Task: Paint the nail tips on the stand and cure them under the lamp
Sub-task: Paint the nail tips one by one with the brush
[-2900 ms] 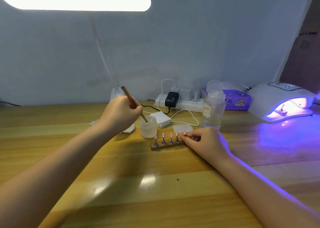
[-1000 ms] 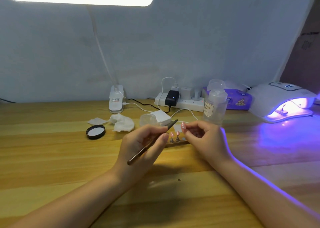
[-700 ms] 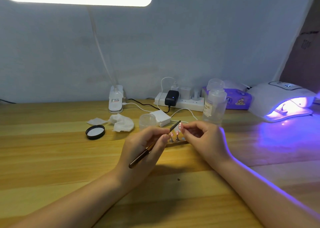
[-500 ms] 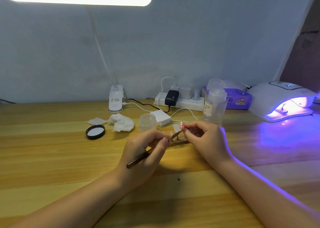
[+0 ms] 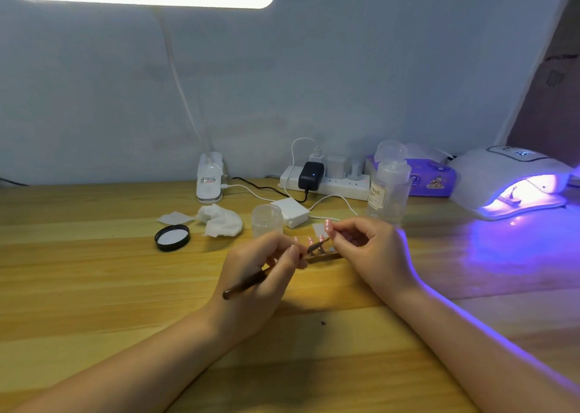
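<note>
1. Left hand (image 5: 260,274): fingers curled round a brown brush (image 5: 251,282), held pen-fashion. Compared with 0.5 s ago the brush tip sits slightly lower, close to the nail tips on the stand (image 5: 323,256).
2. Right hand (image 5: 370,252): thumb and forefinger pinch a single pink nail tip (image 5: 327,225), lifted above the stand; the grip is unchanged from the earlier frames.
3. Stand: wooden bar lying on the table (image 5: 94,287) between the two hands, several nail tips upright on it. 2.9 s ago the right hand rested against its end.
4. Jar (image 5: 266,221): translucent, open, just behind the left hand; 2.9 s ago the brush was dipped in it.
5. Curing lamp (image 5: 505,180): far right, glowing violet, position unchanged.
</note>
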